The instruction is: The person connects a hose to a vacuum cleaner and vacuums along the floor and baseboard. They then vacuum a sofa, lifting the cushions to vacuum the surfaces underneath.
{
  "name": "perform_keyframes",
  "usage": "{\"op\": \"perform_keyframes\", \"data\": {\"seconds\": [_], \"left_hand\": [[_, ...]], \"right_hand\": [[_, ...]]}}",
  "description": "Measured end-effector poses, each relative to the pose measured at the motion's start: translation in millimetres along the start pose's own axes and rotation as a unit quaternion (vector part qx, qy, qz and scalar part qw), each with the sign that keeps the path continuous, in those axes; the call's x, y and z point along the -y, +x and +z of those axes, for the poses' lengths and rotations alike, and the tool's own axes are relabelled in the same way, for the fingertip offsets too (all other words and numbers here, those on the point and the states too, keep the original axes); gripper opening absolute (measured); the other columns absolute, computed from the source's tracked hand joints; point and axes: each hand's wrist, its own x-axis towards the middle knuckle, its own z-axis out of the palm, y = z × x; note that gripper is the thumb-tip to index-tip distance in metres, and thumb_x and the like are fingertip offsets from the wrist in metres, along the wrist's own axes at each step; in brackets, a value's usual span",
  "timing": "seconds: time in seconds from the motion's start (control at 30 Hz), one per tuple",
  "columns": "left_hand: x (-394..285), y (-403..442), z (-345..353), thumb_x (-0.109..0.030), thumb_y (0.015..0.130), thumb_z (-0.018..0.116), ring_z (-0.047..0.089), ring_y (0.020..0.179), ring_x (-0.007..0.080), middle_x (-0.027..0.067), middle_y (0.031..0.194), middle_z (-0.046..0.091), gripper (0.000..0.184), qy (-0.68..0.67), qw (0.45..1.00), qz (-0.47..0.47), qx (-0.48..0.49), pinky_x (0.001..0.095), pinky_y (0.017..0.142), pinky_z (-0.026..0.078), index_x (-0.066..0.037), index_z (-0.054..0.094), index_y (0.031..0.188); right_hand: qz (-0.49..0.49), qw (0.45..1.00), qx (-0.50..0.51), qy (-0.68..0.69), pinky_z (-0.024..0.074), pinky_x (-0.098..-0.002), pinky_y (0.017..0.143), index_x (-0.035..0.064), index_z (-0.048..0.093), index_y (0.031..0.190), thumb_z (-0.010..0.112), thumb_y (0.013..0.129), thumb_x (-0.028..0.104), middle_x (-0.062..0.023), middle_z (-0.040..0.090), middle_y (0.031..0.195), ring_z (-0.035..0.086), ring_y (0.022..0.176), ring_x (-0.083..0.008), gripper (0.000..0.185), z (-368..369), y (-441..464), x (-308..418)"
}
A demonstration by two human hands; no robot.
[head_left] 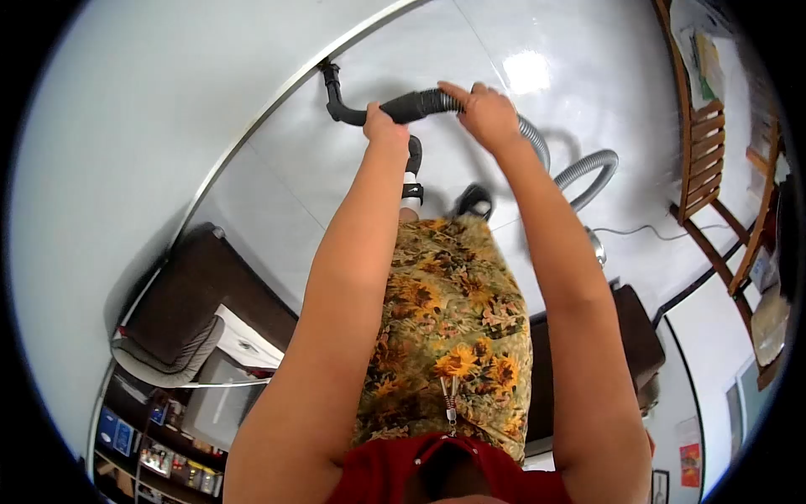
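Two hands on the job! The left hand is clamped round the front end of the black handle; the right hand sits over the ribbed hose just behind it, index finger laid along the ribs, the others apparently curled round, though their undersides are hidden. And out in front goes the narrow nozzle, its tip right at the foot of the wall, at the edge of the pale, shiny floor.

Now, the handling: that handle looks like hard plastic, stiff and fairly light, smooth enough to twist in a damp palm, so its thick middle begs for a firm hold. The hose is another story: bendy, springy, likely to tug back from that loop to the right of the shoes. Best support it close behind the handle; squeeze farther down and it could kink. Nothing seems fragile, but that slim nozzle might pop loose if levered against the wall.
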Motion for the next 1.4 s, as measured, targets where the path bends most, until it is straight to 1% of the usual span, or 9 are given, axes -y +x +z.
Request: {"op": "perform_keyframes", "data": {"seconds": [0.17, 0.2, 0.43, 0.87, 0.9, 1.0, 1.13, 1.17, 1.4], "left_hand": [[44.6, -4.6, 42.2, -0.019, 0.086, 0.061, 0.065, 0.084, 0.0276, 0.0111, 0.105, 0.059, 0.034, 0.011, 1.0, -0.007, 0.003, 0.042, 0.074, 0.057, -0.002, 0.046, 0.111], [50.2, -13.9, 52.9, -0.02, 0.086, 0.061, 0.065, 0.087, 0.0273, 0.0118, 0.106, 0.059, 0.038, 0.002, 1.0, -0.002, -0.01, 0.0412, 0.077, 0.056, 0.0, 0.046, 0.115], [112.8, -48.7, 115.0, -0.027, 0.091, 0.059, 0.063, 0.096, 0.0288, 0.0148, 0.119, 0.058, 0.045, 0.057, 0.998, -0.003, -0.005, 0.042, 0.089, 0.053, 0.007, 0.05, 0.119], [201.5, -112.6, 205.8, -0.021, 0.092, 0.058, 0.061, 0.103, 0.0275, 0.0169, 0.128, 0.054, 0.049, 0.101, 0.983, -0.081, 0.133, 0.0406, 0.094, 0.053, 0.005, 0.044, 0.131], [206.0, -97.0, 213.2, -0.016, 0.092, 0.061, 0.061, 0.102, 0.0335, 0.0157, 0.123, 0.056, 0.043, 0.075, 0.976, -0.103, 0.178, 0.055, 0.088, 0.053, -0.001, 0.043, 0.128], [199.8, -44.6, 252.8, -0.014, 0.09, 0.062, 0.061, 0.102, 0.0349, 0.0175, 0.121, 0.056, 0.044, 0.177, 0.942, -0.09, 0.269, 0.0565, 0.089, 0.053, 0.002, 0.044, 0.127], [172.5, -88.8, 231.8, -0.012, 0.09, 0.062, 0.061, 0.104, 0.0358, 0.019, 0.121, 0.056, 0.041, 0.234, 0.951, -0.017, 0.202, 0.0547, 0.09, 0.053, 0.003, 0.046, 0.124], [156.9, -110.7, 214.2, -0.011, 0.086, 0.067, 0.06, 0.101, 0.0316, 0.0203, 0.121, 0.056, 0.049, 0.221, 0.954, -0.027, 0.202, 0.0429, 0.093, 0.051, 0.01, 0.047, 0.127], [121.6, -78.4, 146.8, -0.015, 0.087, 0.066, 0.06, 0.092, 0.0264, 0.0142, 0.109, 0.057, 0.038, 0.218, 0.97, -0.016, 0.107, 0.0451, 0.081, 0.055, 0.005, 0.051, 0.116]], "right_hand": [[0.017, 0.997, -0.076, -0.005, 0.055, -0.0387, 0.072, 0.0408, 0.052, 0.139, 0.051, 0.09, 0.009, -0.0125, 0.064, 0.091, 0.066, 0.079, -0.0283, 0.059, 2.2, 18.9, -56.1], [0.044, 0.999, -0.029, 0.013, 0.0562, -0.0398, 0.075, 0.0423, 0.046, 0.142, 0.065, 0.087, 0.015, -0.0117, 0.062, 0.097, 0.065, 0.086, -0.0294, 0.064, -7.4, 22.8, -60.6], [0.093, 0.994, -0.036, 0.049, 0.0569, -0.0418, 0.078, 0.0428, 0.048, 0.14, 0.059, 0.091, 0.015, -0.0132, 0.063, 0.097, 0.067, 0.089, -0.0295, 0.057, -32.4, 23.3, -131.7], [0.161, 0.976, -0.144, 0.033, 0.0555, -0.0418, 0.073, 0.0394, 0.051, 0.138, 0.068, 0.084, 0.015, -0.0114, 0.064, 0.091, 0.067, 0.083, -0.0285, 0.062, -78.8, -6.7, -240.4], [0.153, 0.976, -0.15, 0.039, 0.0554, -0.042, 0.073, 0.0394, 0.051, 0.139, 0.069, 0.084, 0.015, -0.0117, 0.064, 0.091, 0.067, 0.083, -0.0288, 0.062, -81.5, -9.7, -239.4], [0.148, 0.973, -0.171, 0.055, 0.0546, -0.0431, 0.072, 0.0395, 0.049, 0.141, 0.071, 0.084, 0.018, -0.0138, 0.065, 0.09, 0.067, 0.082, -0.0306, 0.065, -87.6, -17.4, -223.7], [0.161, 0.974, -0.122, 0.105, 0.0545, -0.0438, 0.072, 0.0382, 0.047, 0.142, 0.071, 0.084, 0.02, -0.0154, 0.065, 0.089, 0.067, 0.081, -0.0316, 0.065, -79.2, -27.4, -210.5], [0.15, 0.975, -0.115, 0.12, 0.055, -0.0429, 0.072, 0.0369, 0.048, 0.142, 0.072, 0.083, 0.018, -0.015, 0.065, 0.088, 0.067, 0.081, -0.0307, 0.066, -77.3, -31.5, -204.8], [0.117, 0.978, -0.035, 0.167, 0.055, -0.041, 0.074, 0.0362, 0.048, 0.142, 0.073, 0.082, 0.015, -0.0116, 0.063, 0.091, 0.066, 0.083, -0.0288, 0.068, -59.7, -33.6, -163.7]]}}
